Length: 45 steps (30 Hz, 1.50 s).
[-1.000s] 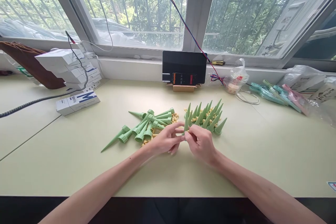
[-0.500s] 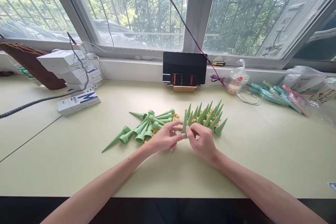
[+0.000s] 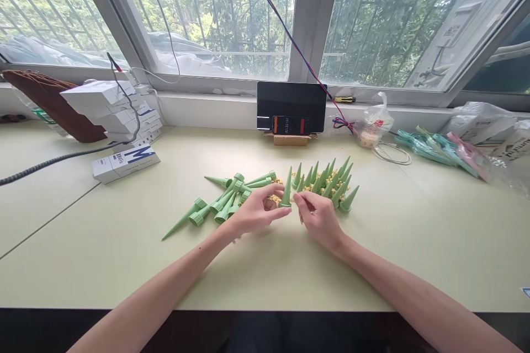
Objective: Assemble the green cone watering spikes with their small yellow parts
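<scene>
My left hand [image 3: 259, 212] holds a green plastic watering spike [image 3: 286, 190] upright by its wide base, tip pointing up. Just to its right, my right hand [image 3: 318, 215] is pinched closed, apart from the spike; whatever its fingertips hold, if anything, is hidden or too small to name. Beyond it, several green spikes [image 3: 331, 179] stand in tight rows, with small yellow parts [image 3: 330, 181] among them. A loose heap of green spikes [image 3: 226, 198] lies left of my left hand, and more yellow pieces [image 3: 276, 182] show behind that hand.
A phone [image 3: 291, 125] leans against a dark tablet [image 3: 292, 99] on a cardboard stand at the back. White boxes [image 3: 124, 162] and a black cable [image 3: 62, 160] are at the left. A tied plastic bag [image 3: 375, 127] and teal straps [image 3: 426, 146] lie at the right.
My left hand and its spike have shifted slightly left. The right fingers, which touched the spike's lower part, have come away from it.
</scene>
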Tool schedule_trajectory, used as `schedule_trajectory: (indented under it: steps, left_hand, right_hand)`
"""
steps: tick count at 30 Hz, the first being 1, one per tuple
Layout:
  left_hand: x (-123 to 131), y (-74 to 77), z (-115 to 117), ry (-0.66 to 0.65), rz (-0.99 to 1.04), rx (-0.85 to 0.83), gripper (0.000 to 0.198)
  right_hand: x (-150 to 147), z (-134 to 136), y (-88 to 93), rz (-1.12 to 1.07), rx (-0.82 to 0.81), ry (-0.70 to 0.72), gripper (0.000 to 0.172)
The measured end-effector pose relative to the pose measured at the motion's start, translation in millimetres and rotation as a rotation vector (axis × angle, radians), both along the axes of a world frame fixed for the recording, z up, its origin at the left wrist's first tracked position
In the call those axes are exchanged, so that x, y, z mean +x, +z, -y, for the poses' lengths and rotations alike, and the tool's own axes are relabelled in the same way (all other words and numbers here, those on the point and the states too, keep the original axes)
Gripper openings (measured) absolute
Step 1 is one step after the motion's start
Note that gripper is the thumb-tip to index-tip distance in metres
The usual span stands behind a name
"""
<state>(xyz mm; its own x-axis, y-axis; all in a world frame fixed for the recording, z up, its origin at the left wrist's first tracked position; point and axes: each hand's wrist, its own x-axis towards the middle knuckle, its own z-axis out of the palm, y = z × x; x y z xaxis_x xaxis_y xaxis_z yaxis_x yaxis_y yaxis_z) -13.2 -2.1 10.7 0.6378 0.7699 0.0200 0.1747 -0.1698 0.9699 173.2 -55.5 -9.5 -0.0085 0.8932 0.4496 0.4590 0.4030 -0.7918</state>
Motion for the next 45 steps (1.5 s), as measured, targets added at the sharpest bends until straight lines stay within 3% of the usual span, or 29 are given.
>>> schedule_trajectory:
  steps: [9,15,19,26,29,34,37,45]
  left_hand:
    - [-2.0,11.4,-3.4,0.331,0.08,0.074,0.052]
    - [-1.8,7.1,-2.6,0.335,0.041,0.261,0.065]
    - [-1.4,3.0,-2.8,0.355,-0.025,0.447,0.064]
    - [-3.9,-8.0,-10.2,0.321,-0.02,0.769,0.026]
    - [-5.7,-13.0,-12.9,0.294,-0.031,0.873,0.023]
    - [-7.4,-14.8,-14.6,0.294,-0.084,0.927,0.026]
    - [-6.9,-13.6,-13.2,0.29,-0.113,0.94,0.025]
    - [-3.4,-11.6,-1.0,0.31,-0.128,0.967,0.026]
  right_hand:
    - [2.8,-5.1,-7.3,0.143,0.014,0.001,0.02]
    - [2.1,-9.9,-13.8,0.22,0.045,0.079,0.024]
    - [1.3,-11.8,-15.9,0.204,0.036,0.101,0.03]
    - [1.4,-14.3,-17.4,0.218,0.082,0.135,0.027]
    - [-0.9,-15.1,-18.7,0.29,0.12,0.194,0.028]
    - [-6.3,-15.1,-20.8,0.493,0.093,0.229,0.034]
    - [-7.8,-14.8,-22.3,0.565,0.085,0.2,0.029]
    - [-9.8,-13.8,-23.8,0.526,0.077,0.185,0.018]
